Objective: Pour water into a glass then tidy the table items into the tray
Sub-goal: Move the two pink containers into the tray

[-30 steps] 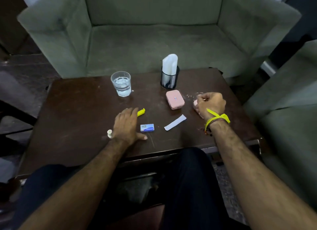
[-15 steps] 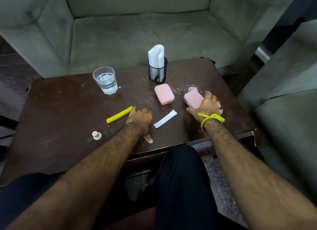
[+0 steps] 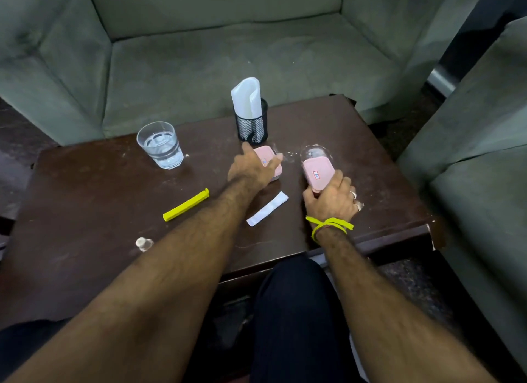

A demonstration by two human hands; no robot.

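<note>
Here, left hand (image 3: 251, 168) spread over one rounded pink box (image 3: 271, 157), right hand (image 3: 330, 200) gripping another (image 3: 318, 174).

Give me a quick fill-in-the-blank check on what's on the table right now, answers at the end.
1. The glass standing at the far left of the table holds ____.
2. The right hand grips a container with a ____ lid.
3. The black mesh cup holds folded white ____.
4. The long clip lying left of the left hand is ____ in colour.

Missing words: water; pink; paper; yellow
</note>
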